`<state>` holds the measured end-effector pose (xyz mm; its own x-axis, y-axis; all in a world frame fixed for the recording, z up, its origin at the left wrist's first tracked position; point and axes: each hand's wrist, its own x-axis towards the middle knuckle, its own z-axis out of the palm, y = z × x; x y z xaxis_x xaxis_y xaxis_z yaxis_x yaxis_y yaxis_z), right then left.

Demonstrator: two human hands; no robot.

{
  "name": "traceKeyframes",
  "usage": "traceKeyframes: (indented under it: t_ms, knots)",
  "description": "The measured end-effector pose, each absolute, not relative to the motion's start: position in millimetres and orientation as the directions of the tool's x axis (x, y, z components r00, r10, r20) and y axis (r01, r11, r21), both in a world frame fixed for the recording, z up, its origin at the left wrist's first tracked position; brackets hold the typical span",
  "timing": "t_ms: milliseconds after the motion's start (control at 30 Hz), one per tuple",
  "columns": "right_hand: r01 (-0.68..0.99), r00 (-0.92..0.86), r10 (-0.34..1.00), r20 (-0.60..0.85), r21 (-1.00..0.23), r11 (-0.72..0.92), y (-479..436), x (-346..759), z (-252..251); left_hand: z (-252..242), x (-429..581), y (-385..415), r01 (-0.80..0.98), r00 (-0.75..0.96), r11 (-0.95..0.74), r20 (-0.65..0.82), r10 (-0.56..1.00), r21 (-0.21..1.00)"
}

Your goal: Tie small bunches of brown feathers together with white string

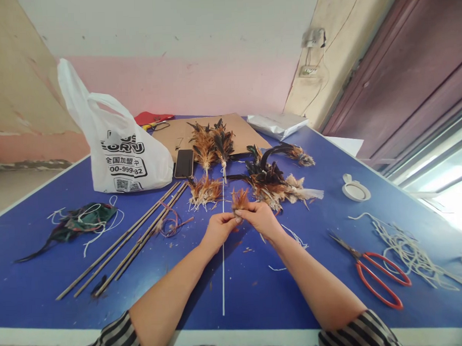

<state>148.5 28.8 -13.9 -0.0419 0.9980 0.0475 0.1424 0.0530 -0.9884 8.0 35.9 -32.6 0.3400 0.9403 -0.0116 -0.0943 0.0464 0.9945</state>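
Note:
Over the middle of the blue table, my left hand [219, 230] and my right hand [261, 218] meet, both with fingers pinched on a small bunch of orange-brown feathers [240, 199]. The feather tips point up and away from me; the lower ends are hidden by my fingers. Just beyond lies a loose pile of brown feathers [205, 191]. Two tied feather bundles [204, 146] rest farther back, on the cardboard's front part. To the right of my right hand is a heap of dark and brown feathers [267, 179].
Red-handled scissors [371, 269] and tangled white cord [408, 252] lie at the right, near a roll of tape [356, 191]. Thin sticks [130, 237], a dark green feather bundle [92, 218], a phone [184, 163] and a white plastic bag [124, 146] are on the left.

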Motion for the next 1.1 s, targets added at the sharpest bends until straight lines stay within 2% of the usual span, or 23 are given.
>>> traceKeyframes:
  t_ms: [167, 333, 500, 567, 733, 800, 900, 1000, 1100]
  knots:
    - [0.265, -0.064, 0.995, 0.083, -0.959, 0.097, 27, 150, -15, -31, 4, 38, -0.04, 0.406, 0.063, -0.042, 0.913, 0.997]
    - [0.256, -0.085, 0.995, 0.059, -0.963, 0.079, 26, 148, -14, -36, 3, 39, -0.108, 0.44, 0.165, -0.101, 0.892, 0.98]
    - [0.341, -0.054, 0.99, 0.131, -0.929, 0.141, 25, 146, -13, -37, 3, 40, -0.137, 0.468, 0.263, -0.172, 0.867, 0.955]
    - [0.344, -0.061, 0.987, 0.149, -0.925, 0.161, 25, 144, -12, -37, 2, 40, -0.119, 0.466, 0.254, -0.172, 0.868, 0.96]
    - [0.29, -0.129, 0.988, 0.082, -0.95, 0.117, 33, 160, -7, -35, 4, 39, -0.141, 0.427, 0.281, -0.198, 0.882, 0.949]
    - [0.397, 0.035, 0.991, 0.131, -0.912, 0.106, 41, 183, -7, -34, 5, 39, -0.183, 0.407, 0.344, -0.248, 0.879, 0.921]
    - [0.573, 0.277, 0.943, 0.185, -0.819, -0.007, 51, 226, -12, -33, 5, 40, -0.239, 0.373, 0.41, -0.307, 0.876, 0.88]
    - [0.69, 0.353, 0.904, 0.239, -0.719, -0.079, 56, 257, -19, -34, 6, 40, -0.256, 0.367, 0.416, -0.31, 0.877, 0.872]
    - [0.765, 0.36, 0.903, 0.232, -0.628, -0.144, 56, 262, -21, -35, 6, 40, -0.267, 0.358, 0.41, -0.305, 0.883, 0.872]
